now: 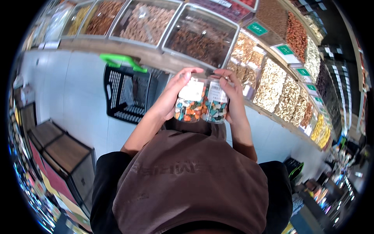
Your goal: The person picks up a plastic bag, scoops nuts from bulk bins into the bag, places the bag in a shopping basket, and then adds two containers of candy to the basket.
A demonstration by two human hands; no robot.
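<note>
Two clear plastic jars are held side by side in front of my chest, touching or nearly so. My left hand point(173, 91) wraps round the left jar point(189, 109), which has orange, white and teal pebble-like pieces inside and a white label. Round the right jar point(215, 111) closes my right hand point(233, 89); its pieces look mostly teal, with some pale and orange ones, and it bears a printed white label. Both jars stand roughly upright, labels facing me. Their far sides and some of my fingertips are hidden.
A black shopping basket point(126, 93) with a green handle point(122, 62) sits on the pale tiled floor, holding a clear bag. Beyond run lidded bins of dried goods point(200, 39); open bins of nuts point(269, 85) line the right. Dark wooden crates point(66, 152) stand at left.
</note>
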